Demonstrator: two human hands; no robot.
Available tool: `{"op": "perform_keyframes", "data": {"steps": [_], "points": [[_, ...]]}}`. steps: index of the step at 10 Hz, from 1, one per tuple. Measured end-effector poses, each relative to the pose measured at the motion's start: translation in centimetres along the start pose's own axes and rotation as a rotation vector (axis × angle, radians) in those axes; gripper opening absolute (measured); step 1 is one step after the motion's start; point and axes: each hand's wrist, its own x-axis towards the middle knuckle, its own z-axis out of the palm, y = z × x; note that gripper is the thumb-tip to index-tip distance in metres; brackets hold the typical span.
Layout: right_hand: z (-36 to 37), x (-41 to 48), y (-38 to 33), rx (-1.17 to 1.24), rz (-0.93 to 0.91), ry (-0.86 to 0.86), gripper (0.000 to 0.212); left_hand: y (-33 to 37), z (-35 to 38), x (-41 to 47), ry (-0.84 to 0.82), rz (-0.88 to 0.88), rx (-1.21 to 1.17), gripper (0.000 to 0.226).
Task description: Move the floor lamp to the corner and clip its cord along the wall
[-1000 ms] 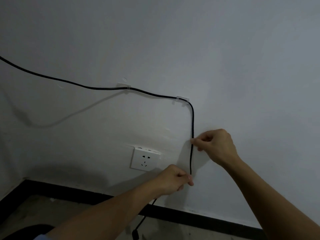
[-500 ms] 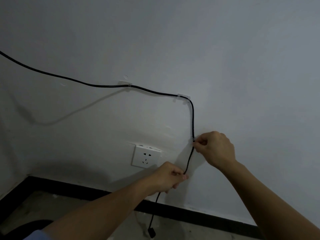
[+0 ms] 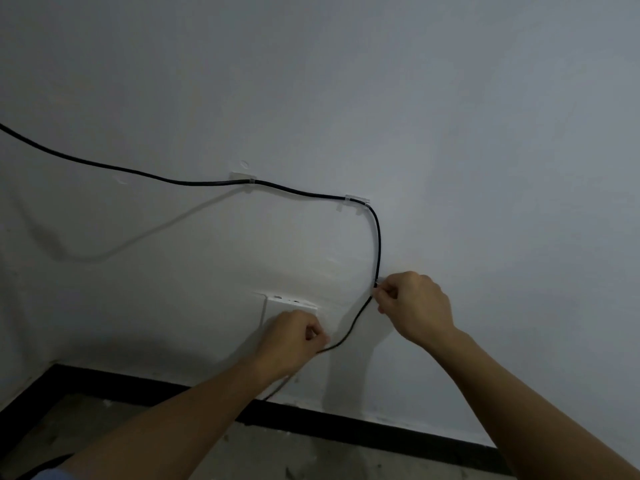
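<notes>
The cord [image 3: 194, 182] runs along the wall [image 3: 450, 116] through two clips, one [image 3: 243, 177] up-left of the socket [image 3: 289, 303] and one [image 3: 356, 199] up-right of it, then drops. The right hand [image 3: 414, 308], right of the socket, pinches the cord against the wall at about the same spot as before. The left hand [image 3: 294, 341] has shifted left and now covers the socket's front, fingers curled shut on the cord's lower end, which bows between the hands instead of hanging straight.

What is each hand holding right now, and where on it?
Both hold the black cord: right hand pinches it below the second clip, left hand grips its lower run by the outlet.
</notes>
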Motion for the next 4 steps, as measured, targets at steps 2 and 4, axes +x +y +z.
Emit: {"op": "perform_keyframes", "data": {"steps": [2, 4], "points": [[-3.2, 0.1, -1.9, -0.046, -0.023, 0.066, 0.043, -0.8, -4.1, 1.1, 0.34, 0.015, 0.243, 0.031], [-9.3, -0.7, -7.7, 1.004, -0.187, 0.406, 0.023, -2.1, -6.9, 1.5, 0.428, -0.024, 0.316, 0.037]]}}
